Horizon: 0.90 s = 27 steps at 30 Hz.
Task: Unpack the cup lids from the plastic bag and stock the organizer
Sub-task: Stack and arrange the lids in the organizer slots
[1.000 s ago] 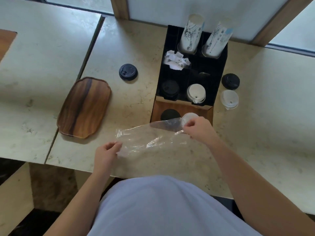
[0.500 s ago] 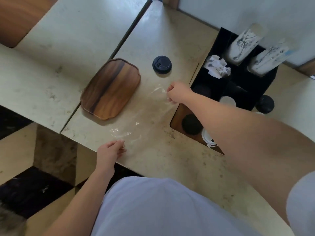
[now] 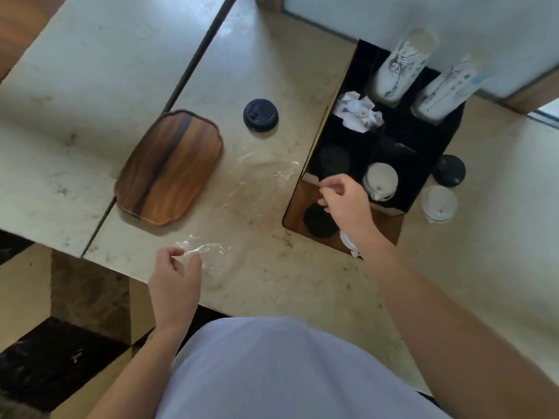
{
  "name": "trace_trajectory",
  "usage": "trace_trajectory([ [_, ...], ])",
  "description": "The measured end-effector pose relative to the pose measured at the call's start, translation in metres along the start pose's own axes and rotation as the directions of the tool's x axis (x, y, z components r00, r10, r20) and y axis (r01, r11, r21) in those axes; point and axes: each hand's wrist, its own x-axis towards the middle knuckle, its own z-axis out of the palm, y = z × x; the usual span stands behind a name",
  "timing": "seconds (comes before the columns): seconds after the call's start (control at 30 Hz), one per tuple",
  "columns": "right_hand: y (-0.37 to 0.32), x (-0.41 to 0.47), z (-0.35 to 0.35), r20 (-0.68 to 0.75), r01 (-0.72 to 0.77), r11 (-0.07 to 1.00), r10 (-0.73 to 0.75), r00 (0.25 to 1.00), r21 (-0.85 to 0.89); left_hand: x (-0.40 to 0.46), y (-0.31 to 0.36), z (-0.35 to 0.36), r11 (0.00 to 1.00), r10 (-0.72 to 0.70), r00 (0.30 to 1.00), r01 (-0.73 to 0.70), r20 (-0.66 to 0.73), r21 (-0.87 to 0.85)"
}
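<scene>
While the clear plastic bag (image 3: 242, 204) lies flattened across the marble counter (image 3: 272, 71), we note that the left hand (image 3: 177, 282) pinches its near corner between thumb and fingers at the counter's front edge. The right hand (image 3: 344, 204) hovers over the near left corner of the black organizer (image 3: 423, 152), fingers loosely curled and parted, with nothing visibly held.

We record a white lid stack (image 3: 380, 179) in the organizer's near right compartment and a dark lid (image 3: 334, 158) in the near left one. Crumpled paper (image 3: 358, 113) fills a rear left compartment, and two patterned cup stacks (image 3: 423, 77) stand tilted at the back.

In front of the organizer sits a wooden base (image 3: 298, 207), carrying a black lid (image 3: 317, 222) and a white lid (image 3: 349, 244) partly hidden by the right wrist.

On the counter, a black lid (image 3: 260, 115) lies between the wooden tray (image 3: 169, 166) and the organizer. Right of the organizer, another black lid (image 3: 449, 170) and a white lid (image 3: 438, 204) rest close together.
</scene>
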Motion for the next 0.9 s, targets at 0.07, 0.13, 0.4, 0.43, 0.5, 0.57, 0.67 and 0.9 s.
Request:
trace_trajectory([
  [0.07, 0.047, -0.032, -0.031, -0.095, -0.119, 0.993, 0.118, 0.988, -0.008, -0.012, 0.030, 0.005, 0.951, 0.298, 0.945, -0.306, 0.135, 0.046],
  [0.13, 0.089, -0.057, -0.052, -0.138, -0.266, 0.963, 0.268, 0.954, 0.030, -0.020, 0.061, 0.029, 0.847, 0.486, 0.811, -0.529, 0.326, 0.056],
  [0.4, 0.152, -0.080, -0.079, -0.148, -0.405, 0.903, 0.424, 0.893, 0.146, -0.045, 0.130, 0.190, 0.469, 0.454, 0.479, -0.845, 0.752, 0.255],
  [0.43, 0.153, -0.077, -0.077, -0.144, -0.400, 0.906, 0.418, 0.897, 0.136, -0.047, 0.133, 0.205, 0.397, 0.458, 0.459, -0.872, 0.761, 0.287],
  [0.5, 0.152, -0.069, -0.072, -0.134, -0.384, 0.916, 0.398, 0.908, 0.118, -0.050, 0.136, 0.227, 0.285, 0.466, 0.437, -0.897, 0.769, 0.337],
  [0.57, 0.150, -0.061, -0.067, -0.111, -0.368, 0.922, 0.380, 0.918, 0.117, -0.052, 0.137, 0.242, 0.203, 0.433, 0.435, -0.901, 0.790, 0.384],
  [0.67, 0.148, -0.049, -0.064, -0.075, -0.351, 0.928, 0.362, 0.929, 0.128, -0.053, 0.138, 0.256, 0.126, 0.413, 0.445, -0.892, 0.795, 0.434],
  [0.9, 0.154, -0.033, -0.061, -0.058, -0.337, 0.928, 0.349, 0.935, 0.161, -0.049, 0.144, 0.257, 0.223, 0.392, 0.496, -0.868, 0.775, 0.443],
])
